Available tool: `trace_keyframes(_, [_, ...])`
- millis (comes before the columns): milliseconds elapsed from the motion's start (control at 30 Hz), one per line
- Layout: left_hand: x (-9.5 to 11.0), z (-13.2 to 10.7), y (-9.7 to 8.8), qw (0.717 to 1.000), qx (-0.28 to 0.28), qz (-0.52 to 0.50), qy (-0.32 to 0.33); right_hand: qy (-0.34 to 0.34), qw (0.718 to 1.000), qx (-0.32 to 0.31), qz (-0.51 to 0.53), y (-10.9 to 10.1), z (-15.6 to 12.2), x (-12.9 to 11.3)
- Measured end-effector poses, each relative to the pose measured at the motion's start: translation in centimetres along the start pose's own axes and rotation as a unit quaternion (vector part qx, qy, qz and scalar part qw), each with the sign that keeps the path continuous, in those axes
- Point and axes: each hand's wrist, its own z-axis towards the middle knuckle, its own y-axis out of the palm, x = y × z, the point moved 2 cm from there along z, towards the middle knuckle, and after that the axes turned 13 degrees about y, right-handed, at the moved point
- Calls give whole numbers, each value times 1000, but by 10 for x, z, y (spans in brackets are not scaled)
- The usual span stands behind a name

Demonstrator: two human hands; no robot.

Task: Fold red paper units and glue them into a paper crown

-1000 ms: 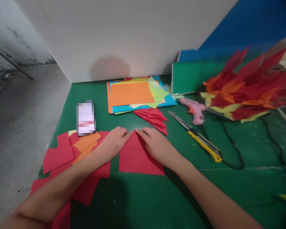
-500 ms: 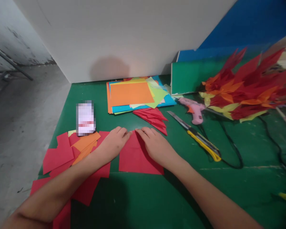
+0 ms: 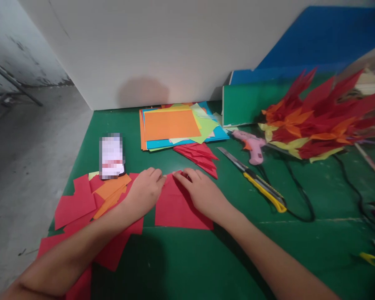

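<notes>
A red square sheet of paper (image 3: 176, 210) lies flat on the green table, with faint creases across it. At its upper left corner, my left hand (image 3: 148, 185) has its fingers curled and pressed together on the paper. My right hand (image 3: 200, 191) pinches the top edge, thumb and fingers close together, and its palm covers the right side of the sheet. Beyond my right hand lies a fan of folded red paper pieces (image 3: 200, 157). More red sheets (image 3: 76, 204) and orange pieces (image 3: 114, 191) are scattered under and beside my left forearm.
A phone (image 3: 111, 156) rests at the left. Behind the sheet is a stack of coloured paper (image 3: 171, 126). To the right lie an open-bladed utility knife (image 3: 264, 189), a pink glue gun (image 3: 253, 146) with its cord, and a red, orange and yellow paper-flower arrangement (image 3: 315, 121).
My left hand has slid slightly left along the top edge. My right thumb has moved a little left on the edge. The sheet stays in place.
</notes>
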Motion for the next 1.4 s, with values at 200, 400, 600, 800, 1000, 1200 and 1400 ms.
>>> trace_keyframes(200, [-3, -1, -1, 998, 59, -19, -25, -4, 1000, -4, -19, -1, 0, -3])
trace_keyframes(400, [-3, -3, -3, 998, 51, -12, -29, 33, 999, -2, -20, 2, 1, -5])
trace_keyframes(600, [-2, -5, -2, 998, 53, -3, -39, 34, 998, -6, -44, 3, 0, -5])
trace_keyframes(800, [-4, -3, 0, 993, 88, 5, -85, -16, 999, -4, -34, -1, -2, -2])
trace_keyframes(1000, [-6, -2, 2, 988, 89, -40, -123, -43, 999, -8, -19, -4, -1, -2])
trace_keyframes(1200, [-8, -2, 5, 982, 84, -99, -139, -10, 1000, 15, 25, 2, -3, 1])
trace_keyframes(1400, [-7, -2, 5, 980, 88, -113, -134, 5, 999, 19, 33, 3, -2, 1])
